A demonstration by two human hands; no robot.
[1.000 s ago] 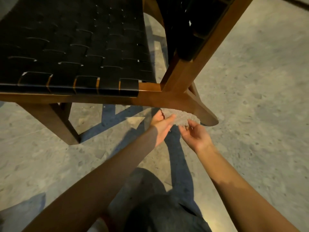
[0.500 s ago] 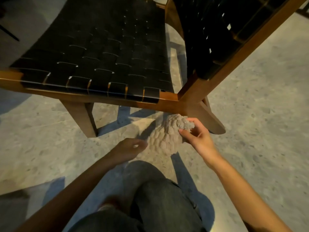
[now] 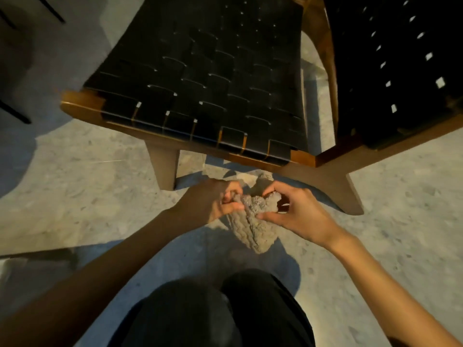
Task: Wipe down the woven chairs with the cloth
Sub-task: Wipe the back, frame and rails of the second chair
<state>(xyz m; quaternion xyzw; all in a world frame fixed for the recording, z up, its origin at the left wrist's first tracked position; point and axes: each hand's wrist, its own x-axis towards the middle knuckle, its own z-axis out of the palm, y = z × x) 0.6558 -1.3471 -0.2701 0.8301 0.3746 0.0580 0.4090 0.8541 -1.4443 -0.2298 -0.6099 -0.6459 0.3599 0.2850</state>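
Note:
A beige, bumpy cloth (image 3: pixel 253 226) hangs between both hands, just below the chair's front rail. My left hand (image 3: pixel 213 201) pinches its upper left edge and my right hand (image 3: pixel 293 211) grips its upper right edge. The chair has a black woven seat (image 3: pixel 213 78) in a brown wooden frame (image 3: pixel 82 106). Its black woven backrest (image 3: pixel 390 66) rises at the right. The cloth is apart from the chair.
Two wooden legs (image 3: pixel 164 169) stand on the speckled concrete floor (image 3: pixel 75 176), one left of my hands and one to their right. My knee in dark trousers fills the bottom middle. Thin dark legs of other furniture show at the far left.
My left hand came back up and took hold of the cloth, which only my right hand held half a second ago. The view has shifted higher over the seat.

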